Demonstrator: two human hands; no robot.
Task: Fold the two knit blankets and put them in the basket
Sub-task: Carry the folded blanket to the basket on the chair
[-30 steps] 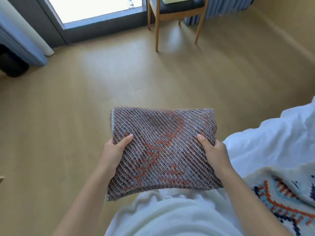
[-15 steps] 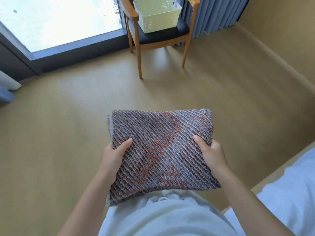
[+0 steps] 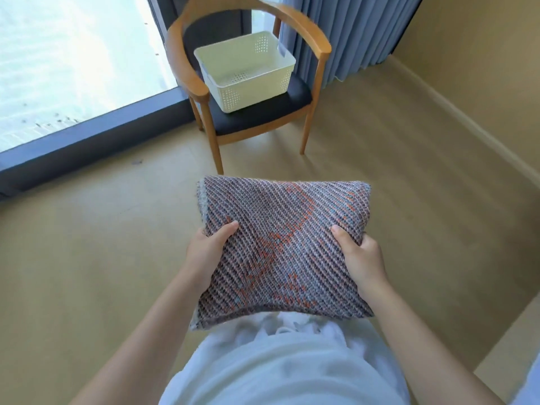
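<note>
Folded blanket (image 3: 280, 247) gripped by both hands — basket (image 3: 245, 71) on chair (image 3: 263, 112).

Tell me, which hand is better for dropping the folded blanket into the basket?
Left, but only just. The left hand and right hand each grip a side of the folded blanket, and the basket on the chair sits ahead, slightly to the left. Using both probably keeps it folded.

Grey-and-orange diagonal-knit blanket (image 3: 285, 247); cream perforated basket (image 3: 245, 71).
</note>
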